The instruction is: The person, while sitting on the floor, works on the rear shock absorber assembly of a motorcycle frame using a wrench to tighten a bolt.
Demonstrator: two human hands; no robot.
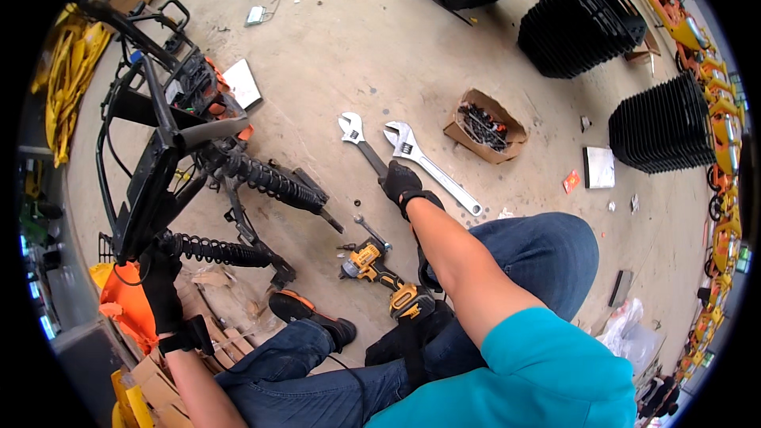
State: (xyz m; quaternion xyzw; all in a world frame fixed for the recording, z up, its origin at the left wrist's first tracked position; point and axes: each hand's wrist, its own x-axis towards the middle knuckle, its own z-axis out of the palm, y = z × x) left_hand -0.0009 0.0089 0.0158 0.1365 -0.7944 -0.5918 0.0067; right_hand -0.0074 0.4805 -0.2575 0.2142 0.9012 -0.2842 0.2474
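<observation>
My right hand (403,182), in a black glove, is closed around the dark handle of an adjustable wrench (365,146), whose silver jaw points away from me over the floor. Just right of it lies a larger all-silver adjustable wrench (436,168). At the left, my gloved left hand (164,289) grips the near end of a black metal vehicle frame (162,139); the frame partly hides its fingers. Coil-spring shock absorbers (261,181) stick out from that frame. A yellow-and-black cordless impact driver (388,279) lies between my legs, beside a ratchet-like tool (371,231).
A cardboard box (468,140) of small dark parts sits beyond the wrenches. Stacked black plastic bins (583,20) stand at the far right, with orange-yellow vehicles (721,135) lined up behind. Orange plastic (131,309) and cardboard (158,384) lie near my left arm.
</observation>
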